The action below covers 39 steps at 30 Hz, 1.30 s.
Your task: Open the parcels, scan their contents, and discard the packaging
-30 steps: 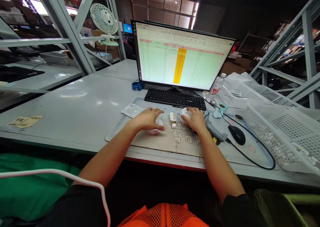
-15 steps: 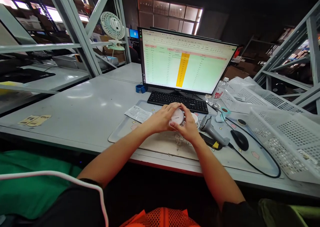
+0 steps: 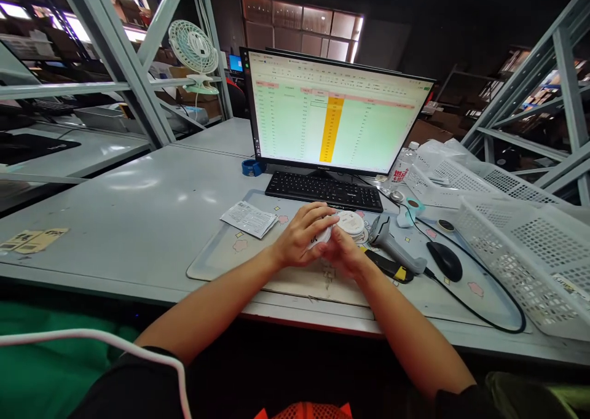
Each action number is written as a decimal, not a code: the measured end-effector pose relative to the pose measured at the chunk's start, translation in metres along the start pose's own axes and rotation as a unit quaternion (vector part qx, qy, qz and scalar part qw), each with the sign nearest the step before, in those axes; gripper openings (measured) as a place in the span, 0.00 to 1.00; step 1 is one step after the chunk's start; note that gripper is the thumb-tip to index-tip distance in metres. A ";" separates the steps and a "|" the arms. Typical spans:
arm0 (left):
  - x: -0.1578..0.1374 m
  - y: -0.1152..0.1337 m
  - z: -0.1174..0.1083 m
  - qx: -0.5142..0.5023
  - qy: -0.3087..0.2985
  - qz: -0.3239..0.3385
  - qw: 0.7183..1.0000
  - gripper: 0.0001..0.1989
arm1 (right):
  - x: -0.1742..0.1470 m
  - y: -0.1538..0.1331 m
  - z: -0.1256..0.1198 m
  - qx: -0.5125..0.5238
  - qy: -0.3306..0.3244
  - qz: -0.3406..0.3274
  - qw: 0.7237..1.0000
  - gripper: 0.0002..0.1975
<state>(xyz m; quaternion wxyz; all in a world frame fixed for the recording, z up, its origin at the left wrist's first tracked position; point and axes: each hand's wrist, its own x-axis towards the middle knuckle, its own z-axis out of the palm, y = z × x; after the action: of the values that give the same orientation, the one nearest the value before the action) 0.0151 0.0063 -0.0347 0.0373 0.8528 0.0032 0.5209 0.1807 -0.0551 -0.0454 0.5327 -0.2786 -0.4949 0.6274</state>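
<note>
Both hands hold one round white container (image 3: 321, 239) above the desk mat, its face partly covered by fingers. My left hand (image 3: 302, 234) wraps its left side, fingers over the top. My right hand (image 3: 343, 251) grips it from the right and below. Just behind the right hand lies a second round white container (image 3: 351, 222), resting on the mat. A grey barcode scanner (image 3: 397, 247) lies right of the hands, beside a black and yellow utility knife (image 3: 389, 265). To the left is a flat silver-white packet (image 3: 249, 219) with printed text.
A black keyboard (image 3: 322, 188) and a monitor (image 3: 338, 112) stand behind the hands. A black mouse (image 3: 445, 260), the scanner's cable and white plastic baskets (image 3: 520, 265) are on the right. A blue tape roll (image 3: 251, 168) sits left of the keyboard.
The container has been turned and tilted between my hands, its face now toward the left. My right hand has moved lower, uncovering the second container behind it. The view has shifted slightly.
</note>
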 end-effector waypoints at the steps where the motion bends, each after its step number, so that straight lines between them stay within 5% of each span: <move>1: 0.000 0.001 0.000 0.001 0.016 -0.006 1.000 0.28 | 0.000 0.001 0.003 0.012 -0.007 -0.004 1.000 0.32; 7: 0.002 0.014 0.005 -0.042 0.069 -0.066 0.995 0.22 | 0.000 -0.004 0.007 -0.006 -0.007 -0.016 1.000 0.34; 11: 0.003 0.024 0.016 -0.119 0.147 -0.220 0.957 0.19 | 0.001 -0.005 0.000 -0.121 0.028 -0.074 0.989 0.42; 14: 0.010 0.025 0.019 -0.230 0.201 -0.376 0.875 0.22 | 0.000 -0.002 -0.005 -0.296 0.034 -0.180 0.937 0.39; 17: 0.019 0.022 0.016 -0.356 0.239 -0.513 0.743 0.28 | -0.001 0.000 -0.007 -0.510 0.013 -0.293 0.809 0.35; 19: 0.024 0.019 0.010 -0.416 0.236 -0.555 0.681 0.30 | -0.002 0.000 -0.006 -0.584 -0.002 -0.327 0.743 0.37; 22: 0.027 0.013 -0.002 -0.447 0.207 -0.594 0.635 0.33 | -0.004 0.001 -0.004 -0.616 -0.007 -0.338 0.711 0.39; 24: 0.024 0.007 -0.014 -0.437 0.171 -0.621 0.627 0.33 | -0.005 0.000 -0.003 -0.601 -0.006 -0.332 0.727 0.36; 26: 0.019 -0.001 -0.027 -0.411 0.140 -0.622 0.652 0.32 | -0.006 -0.003 -0.004 -0.527 0.015 -0.307 0.792 0.32; 27: 0.016 -0.004 -0.034 -0.385 0.129 -0.604 0.686 0.30 | -0.006 -0.005 -0.004 -0.460 0.031 -0.278 0.843 0.33; 30: 0.011 -0.006 -0.046 -0.240 0.092 -0.467 0.846 0.20 | -0.007 -0.014 -0.007 -0.184 0.049 -0.145 0.971 0.42; 33: 0.011 0.001 -0.045 -0.113 0.022 -0.316 0.942 0.15 | -0.008 -0.024 -0.009 -0.019 0.024 -0.065 0.997 0.45; 39: 0.006 0.005 -0.034 0.005 -0.070 -0.241 0.968 0.14 | -0.008 -0.029 -0.007 -0.075 0.042 -0.051 0.995 0.46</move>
<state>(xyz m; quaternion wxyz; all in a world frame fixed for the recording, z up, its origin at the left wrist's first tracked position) -0.0128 0.0033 -0.0130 0.1575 0.8615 0.2089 0.4352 0.2006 -0.0621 -0.0233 0.5621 -0.3184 -0.5313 0.5481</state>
